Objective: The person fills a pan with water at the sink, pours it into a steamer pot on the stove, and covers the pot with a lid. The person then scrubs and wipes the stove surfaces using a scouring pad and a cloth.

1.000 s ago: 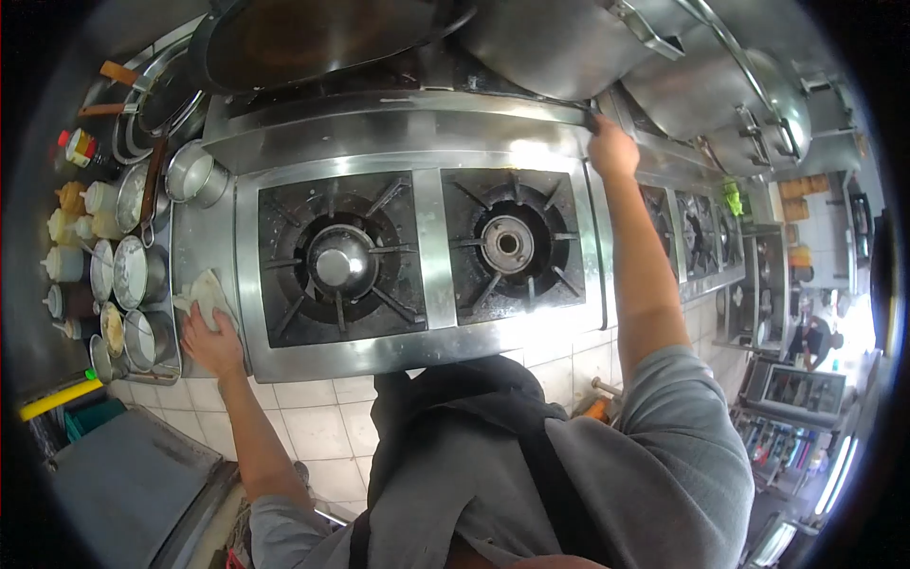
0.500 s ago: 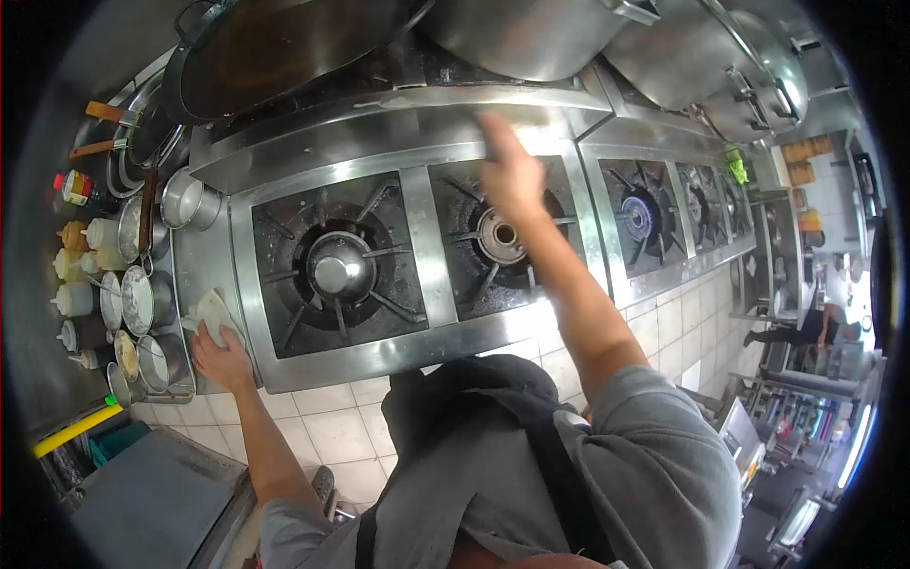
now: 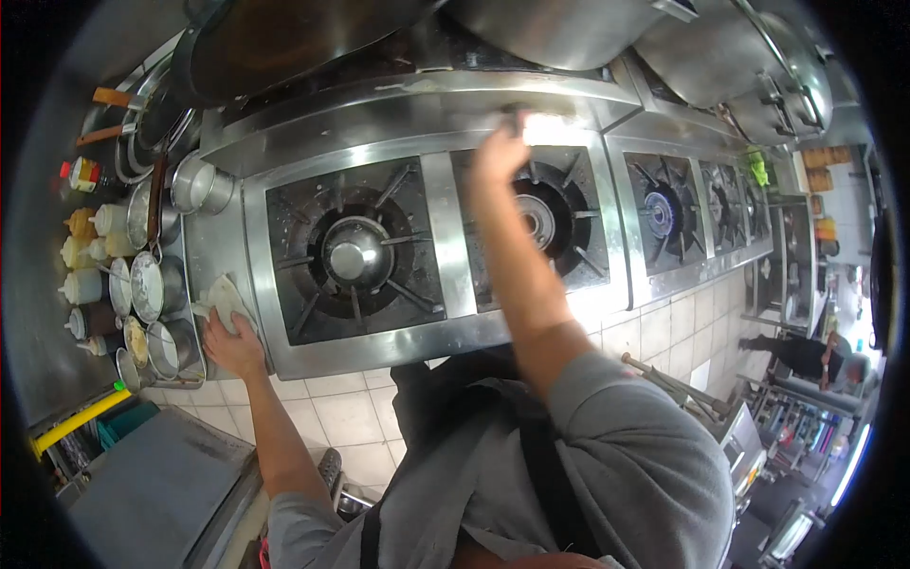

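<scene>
My left hand (image 3: pixel 233 349) is at the narrow steel counter left of the stove, its fingers closed on the lower end of a crumpled white cloth (image 3: pixel 227 298). Stretched over the second burner (image 3: pixel 536 224), my right hand (image 3: pixel 498 156) is at the steel back ledge (image 3: pixel 398 106) of the stove. Its fingers are wrapped round a small dark thing (image 3: pixel 515 118), pressed to the ledge; blur hides what it is. Beside it, the left burner (image 3: pixel 353 258) has a round metal cap. My right forearm covers part of the second burner's grate.
Large pots (image 3: pixel 559 33) and a wide pan (image 3: pixel 284 47) stand behind the ledge. A blue flame burns on the burner farther right (image 3: pixel 659 214). Squeeze bottles (image 3: pixel 85 286) and small metal pots (image 3: pixel 171 349) crowd the left. Another person (image 3: pixel 806 358) is at the far right.
My right hand has shifted slightly right along the back ledge relative to the stove, its forearm swinging left across the second burner. My left hand stays at the cloth. The view has shifted slightly.
</scene>
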### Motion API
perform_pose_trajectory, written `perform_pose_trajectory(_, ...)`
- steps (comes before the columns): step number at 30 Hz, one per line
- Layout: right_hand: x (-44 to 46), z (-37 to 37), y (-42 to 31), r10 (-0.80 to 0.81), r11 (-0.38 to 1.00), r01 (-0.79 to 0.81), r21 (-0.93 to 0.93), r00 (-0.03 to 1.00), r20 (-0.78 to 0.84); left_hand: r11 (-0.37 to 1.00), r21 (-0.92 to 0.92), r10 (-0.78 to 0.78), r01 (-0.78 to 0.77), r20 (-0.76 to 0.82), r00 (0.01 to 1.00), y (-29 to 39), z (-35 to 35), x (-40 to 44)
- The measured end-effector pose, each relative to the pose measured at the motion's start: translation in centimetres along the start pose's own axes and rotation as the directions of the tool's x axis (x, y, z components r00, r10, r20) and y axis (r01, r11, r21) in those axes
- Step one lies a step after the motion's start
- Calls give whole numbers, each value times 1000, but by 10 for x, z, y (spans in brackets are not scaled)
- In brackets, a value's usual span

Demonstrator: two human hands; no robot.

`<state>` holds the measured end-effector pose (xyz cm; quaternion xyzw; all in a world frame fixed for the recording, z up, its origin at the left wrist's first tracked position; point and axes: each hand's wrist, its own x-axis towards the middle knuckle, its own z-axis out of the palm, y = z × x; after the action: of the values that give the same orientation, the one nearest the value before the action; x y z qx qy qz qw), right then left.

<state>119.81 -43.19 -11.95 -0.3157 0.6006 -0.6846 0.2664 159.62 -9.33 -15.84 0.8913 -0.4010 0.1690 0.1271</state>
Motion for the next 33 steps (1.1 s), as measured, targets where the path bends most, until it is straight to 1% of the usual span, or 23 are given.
perform_pose_trajectory(1, 37, -17, 0, 168, 969, -161, 187, 986, -17, 1000, 9, -12, 12, -1, 1000, -1, 0, 2)
perform_pose_trajectory(3, 50, -13, -14, 334, 877, -318, 359, 942, 19, 1000, 20, -11, 11, -6, 1000, 2, -1, 1)
perform_pose_trajectory(5, 35, 7, -23, 239, 966, -214, 145, 954, -181, 1000, 23, -21, 20, 6, 1000, 1, -3, -3)
perform_pose_trajectory(6, 6, 22, -20, 137, 987, -151, -64, 974, -180, 1000, 18, -20, 20, 2, 1000, 3, -1, 1)
perform_pose_trajectory(8, -24, 34, -7, 54, 998, -55, -13, 995, -81, 1000, 21, -16, 17, -10, 1000, 1, -1, 1)
perform_pose_trajectory(9, -17, 24, -24, 128, 991, -130, -17, 989, -76, 1000, 3, -21, 21, 2, 1000, 1, -1, 1)
perform_pose_trajectory(10, -2, 7, -50, 328, 944, -329, -11, 944, -22, 999, -16, -28, 28, 14, 1000, 1, -1, 0)
perform_pose_trajectory(12, 38, -13, -49, 339, 918, -318, 238, 939, -51, 1000, -6, -26, 26, 17, 1000, 2, -2, 2)
perform_pose_trajectory(13, 40, -4, -40, 339, 918, -320, 234, 940, -43, 1000, -2, -27, 27, 19, 999, 2, -3, 1)
perform_pose_trajectory(15, 35, 7, -11, 241, 963, -223, 148, 963, -120, 999, -2, -33, 33, 30, 999, 1, -4, -2)
perform_pose_trajectory(17, -21, 34, -7, 158, 987, -157, 12, 986, -46, 1000, -3, -30, 30, 23, 999, 4, -4, 3)
perform_pose_trajectory(18, -42, 33, -21, 181, 983, -181, -29, 983, 11, 999, -12, -29, 30, 22, 999, 3, -3, 2)
perform_pose_trajectory(20, -14, 5, -36, 187, 979, -180, -91, 980, 74, 999, -23, -25, 26, 31, 999, 5, -1, 1)
perform_pose_trajectory(22, 38, -18, -31, 175, 983, -178, -40, 982, -65, 999, -5, -43, 43, 47, 998, 4, -5, 2)
perform_pose_trajectory(24, 61, -15, -40, 264, 944, -238, 228, 960, -91, 999, -7, -48, 49, 42, 998, 3, -5, 1)
perform_pose_trajectory(25, 50, -3, -30, 186, 982, -183, 37, 966, -181, 999, -16, -37, 37, 33, 999, 4, -5, 1)
perform_pose_trajectory(26, 36, 11, -8, 96, 994, -103, -32, 982, -161, 999, -21, -35, 36, 23, 999, 6, -4, 2)
perform_pose_trajectory(27, 6, 25, -3, -40, 997, 32, -67, 991, -127, 999, -16, -47, 47, 25, 999, 5, -4, 1)
perform_pose_trajectory(28, -23, 27, -14, -5, 992, 3, -127, 1000, -18, 998, -8, -55, 55, 34, 998, 4, -3, 1)
perform_pose_trajectory(30, -11, 15, -8, -44, 998, 44, -53, 999, -6, 999, -3, -46, 46, 34, 998, 5, -4, 1)
perform_pose_trajectory(32, 42, -16, -12, 8, 989, -19, -149, 997, -78, 999, 7, -52, 52, 30, 998, 3, -2, 1)
perform_pose_trajectory(33, 64, -26, -15, 69, 997, -71, -8, 989, -127, 999, 8, -49, 49, 32, 998, 1, 0, 2)
